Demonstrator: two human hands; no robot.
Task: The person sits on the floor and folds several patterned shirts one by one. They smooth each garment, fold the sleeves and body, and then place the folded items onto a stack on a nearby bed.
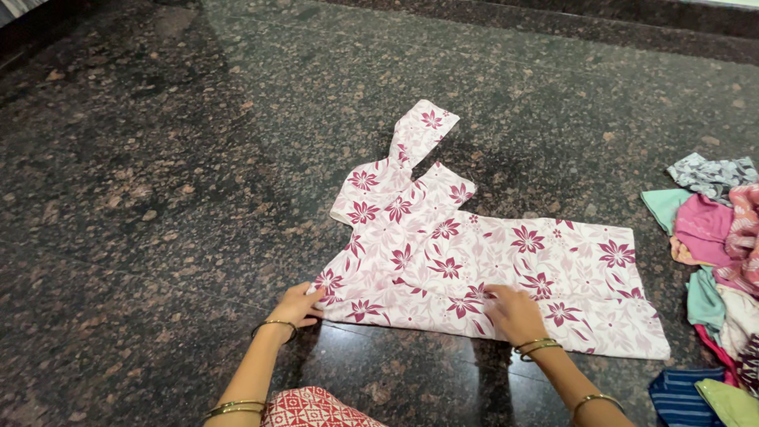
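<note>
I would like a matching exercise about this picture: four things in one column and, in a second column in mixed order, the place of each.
Things:
1. left hand
2. right hand
3. pile of clothes
4. sleeve

Places:
A. flat on the lower middle of the floral garment
B. at the right edge of the floor
C. at the garment's lower left corner
D. pointing away from the person, at the garment's far end

Pairs: 1-C, 2-A, 3-B, 4-D
</note>
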